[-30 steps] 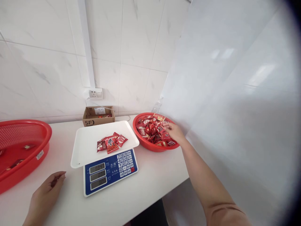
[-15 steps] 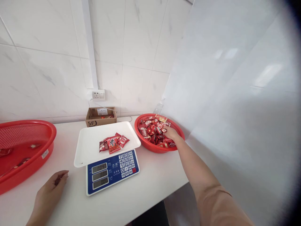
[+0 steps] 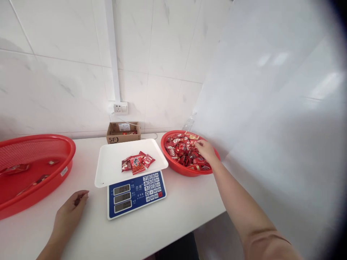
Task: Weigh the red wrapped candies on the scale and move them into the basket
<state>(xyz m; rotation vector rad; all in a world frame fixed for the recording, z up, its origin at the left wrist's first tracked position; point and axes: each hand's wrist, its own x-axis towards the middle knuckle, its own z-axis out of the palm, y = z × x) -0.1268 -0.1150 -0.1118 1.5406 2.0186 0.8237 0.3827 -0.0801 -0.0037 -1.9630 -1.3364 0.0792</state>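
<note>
My right hand (image 3: 206, 150) reaches into the red basket (image 3: 187, 170) at the right, fingers curled among the red snack packets (image 3: 183, 150); what it grips, if anything, is hidden. A blue scale (image 3: 137, 192) with a white tray (image 3: 111, 164) stands at the middle and carries several red packets (image 3: 137, 163). My left hand (image 3: 69, 213) rests on the white table left of the scale, fingers loosely curled, with nothing seen in it.
A big red basket (image 3: 61, 164) with a few packets lies at the left edge. A small cardboard box (image 3: 123, 133) sits against the tiled wall under a socket (image 3: 120, 107). A white panel (image 3: 271, 126) rises along the right. The table's front edge is near me.
My right hand dipped lower into the basket of packets and has come back up a little. The view has shifted, so everything sits further right. The left hand stays put.
</note>
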